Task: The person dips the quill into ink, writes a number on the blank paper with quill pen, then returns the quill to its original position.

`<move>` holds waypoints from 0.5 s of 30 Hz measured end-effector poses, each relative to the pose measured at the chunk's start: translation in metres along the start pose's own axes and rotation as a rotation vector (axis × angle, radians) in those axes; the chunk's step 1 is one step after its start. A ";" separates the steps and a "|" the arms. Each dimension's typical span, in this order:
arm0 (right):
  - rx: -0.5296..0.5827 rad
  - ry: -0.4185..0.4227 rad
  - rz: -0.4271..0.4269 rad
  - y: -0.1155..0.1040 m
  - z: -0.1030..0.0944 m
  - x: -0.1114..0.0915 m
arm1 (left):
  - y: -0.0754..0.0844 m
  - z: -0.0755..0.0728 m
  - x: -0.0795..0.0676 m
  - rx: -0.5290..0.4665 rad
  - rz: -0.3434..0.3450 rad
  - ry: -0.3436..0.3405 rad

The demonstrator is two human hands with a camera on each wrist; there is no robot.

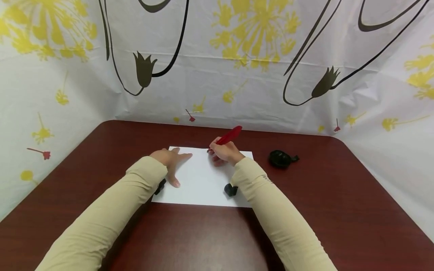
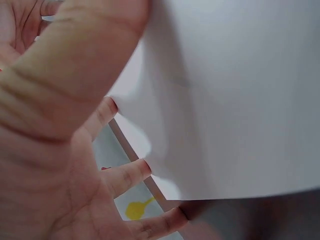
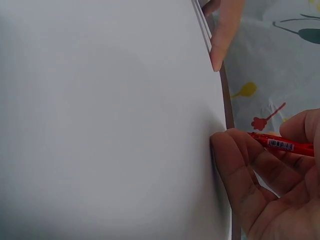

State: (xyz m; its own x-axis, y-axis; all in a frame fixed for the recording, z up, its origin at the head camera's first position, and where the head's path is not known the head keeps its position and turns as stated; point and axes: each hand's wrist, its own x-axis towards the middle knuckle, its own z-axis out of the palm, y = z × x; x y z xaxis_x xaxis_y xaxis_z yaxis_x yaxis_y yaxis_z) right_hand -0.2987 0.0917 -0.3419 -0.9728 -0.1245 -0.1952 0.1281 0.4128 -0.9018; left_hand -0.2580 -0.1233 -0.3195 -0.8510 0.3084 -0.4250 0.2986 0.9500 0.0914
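Observation:
A sheet of white paper (image 1: 200, 180) lies on the table in the head view. My left hand (image 1: 171, 162) rests on its left part with fingers and thumb spread; in the left wrist view the spread fingers (image 2: 127, 177) touch the paper near its edge. Near the paper's far edge, my right hand (image 1: 223, 151) pinches a red pen (image 1: 232, 135) whose top is broad and feather-like. The pen's tip points down at the sheet; whether it touches cannot be told. In the right wrist view, the pen (image 3: 282, 144) shows a barcode label, and the curled lower fingers rest against the paper.
A dark, glossy, rounded object (image 1: 280, 159) with a short stub lies right of the paper on the brown table (image 1: 325, 195). Small black wrist cameras (image 1: 231, 189) sit at both wrists. Behind the table hangs a white sheet (image 1: 203, 75) with yellow and dark plant prints.

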 end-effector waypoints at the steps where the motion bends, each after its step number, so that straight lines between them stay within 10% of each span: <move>1: 0.000 -0.003 -0.001 0.000 0.000 0.000 | 0.000 0.000 0.000 -0.002 -0.002 0.000; 15: 0.023 -0.031 -0.005 0.003 -0.002 0.001 | 0.002 -0.003 -0.002 -0.012 -0.022 -0.011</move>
State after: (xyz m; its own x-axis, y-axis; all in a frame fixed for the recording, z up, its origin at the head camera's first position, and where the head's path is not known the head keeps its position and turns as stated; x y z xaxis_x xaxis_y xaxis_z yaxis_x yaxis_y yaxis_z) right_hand -0.3000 0.0941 -0.3441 -0.9672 -0.1546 -0.2017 0.1276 0.3909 -0.9116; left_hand -0.2572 -0.1213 -0.3162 -0.8526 0.2866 -0.4370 0.2741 0.9572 0.0929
